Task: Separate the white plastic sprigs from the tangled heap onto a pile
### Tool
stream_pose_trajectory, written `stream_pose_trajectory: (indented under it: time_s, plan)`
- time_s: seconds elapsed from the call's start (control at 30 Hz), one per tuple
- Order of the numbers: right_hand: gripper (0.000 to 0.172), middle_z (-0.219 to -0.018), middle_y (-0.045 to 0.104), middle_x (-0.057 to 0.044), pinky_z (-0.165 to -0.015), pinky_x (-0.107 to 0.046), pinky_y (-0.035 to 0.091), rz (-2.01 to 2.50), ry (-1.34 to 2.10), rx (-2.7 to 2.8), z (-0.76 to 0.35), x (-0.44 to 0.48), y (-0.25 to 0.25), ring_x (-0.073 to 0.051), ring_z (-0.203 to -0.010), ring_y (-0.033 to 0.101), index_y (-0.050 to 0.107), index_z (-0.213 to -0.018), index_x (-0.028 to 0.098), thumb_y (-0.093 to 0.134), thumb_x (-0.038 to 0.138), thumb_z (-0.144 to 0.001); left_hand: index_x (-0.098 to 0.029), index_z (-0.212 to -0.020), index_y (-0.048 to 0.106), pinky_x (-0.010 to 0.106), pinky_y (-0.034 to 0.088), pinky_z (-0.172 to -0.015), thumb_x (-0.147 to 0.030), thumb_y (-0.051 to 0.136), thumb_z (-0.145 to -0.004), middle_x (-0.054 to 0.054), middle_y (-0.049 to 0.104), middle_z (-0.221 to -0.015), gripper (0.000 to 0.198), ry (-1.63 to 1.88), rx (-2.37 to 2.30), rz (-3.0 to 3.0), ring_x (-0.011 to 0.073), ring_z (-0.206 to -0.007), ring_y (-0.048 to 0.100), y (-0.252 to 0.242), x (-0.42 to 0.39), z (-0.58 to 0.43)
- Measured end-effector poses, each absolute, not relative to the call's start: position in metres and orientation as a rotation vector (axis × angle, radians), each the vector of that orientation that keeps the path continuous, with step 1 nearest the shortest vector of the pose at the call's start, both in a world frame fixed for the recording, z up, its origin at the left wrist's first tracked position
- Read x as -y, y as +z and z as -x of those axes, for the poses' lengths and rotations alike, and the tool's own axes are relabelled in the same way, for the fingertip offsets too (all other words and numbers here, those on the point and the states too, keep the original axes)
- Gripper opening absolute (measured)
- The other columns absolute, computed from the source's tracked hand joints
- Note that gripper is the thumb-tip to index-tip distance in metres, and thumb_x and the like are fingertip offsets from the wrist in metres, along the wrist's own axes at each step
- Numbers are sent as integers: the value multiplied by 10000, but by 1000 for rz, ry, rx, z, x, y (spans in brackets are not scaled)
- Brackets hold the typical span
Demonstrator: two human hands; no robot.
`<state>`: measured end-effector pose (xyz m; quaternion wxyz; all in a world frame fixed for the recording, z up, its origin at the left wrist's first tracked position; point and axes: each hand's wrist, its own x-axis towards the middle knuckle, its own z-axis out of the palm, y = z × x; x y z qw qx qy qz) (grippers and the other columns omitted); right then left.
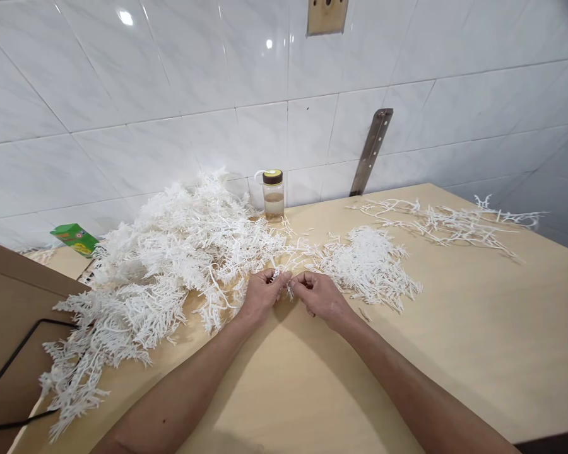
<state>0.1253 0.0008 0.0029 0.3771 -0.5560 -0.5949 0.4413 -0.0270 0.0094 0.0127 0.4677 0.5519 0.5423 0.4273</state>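
Head view, as observed from where I stand in the room: both hands meet over the near-middle of a pale wood-look table (478, 340). The left hand (261, 294) has thumb and forefinger pinched together on a small white sprig (290, 292). The right hand (322, 297) has its thumb and forefinger closed at the same sprig, other fingers curled; the exact contact is too small to make out. The sprig is between the two hands, just above the tabletop.

To the left lies a large heap of white branching strands (180, 239), trailing over the near left part of the table. Just beyond the right hand is a low pile of short white pieces (372, 265). Farther right, sparse white stems (459, 224) lie spread. A capped bottle (273, 205), partly filled, stands upright near the wall (260, 135). A green packet (76, 239) sits tilted at far left.
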Motion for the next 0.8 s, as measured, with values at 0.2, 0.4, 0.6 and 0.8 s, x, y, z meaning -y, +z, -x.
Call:
stream_pose_trajectory:
  time_s: [0.2,0.4,0.6,0.8]
  plan:
    - [130,-652,676,0,-616,-272,458,1535,770,1713,-120,2,6,-163,-632,618,592,-610,212,534,224,-726,-191,-570,390,246,255,-543,-439,589,-825,-48,387,-527,407,1093,-1535,-1676,103,-548,350,0,-9,24]
    - [97,-493,603,37,-407,-246,406,1628,1101,1519,-116,-1,7,-130,-334,532,576,-655,210,535,245,-735,-201,-647,444,235,322,-559,-475,557,-859,-44,473,-550,364,1097,-1431,-1591,107,-542,426,-5,-7,26]
    - [138,-371,533,37,-398,-211,387,1598,1182,1407,-120,-9,2,-128,-337,539,559,-604,198,539,247,-731,-195,-688,481,212,336,-485,-522,581,-860,-54,481,-505,383,1166,-1293,-1489,82,-456,428,-6,-10,30]
    - [137,-444,555,46,-375,-198,346,1442,1258,1291,-130,-10,-11,-104,-346,518,502,-654,206,550,273,-763,-178,-713,540,195,280,-365,-593,624,-812,-67,472,-443,435,1135,-1155,-1327,60,-334,371,-4,-15,31]
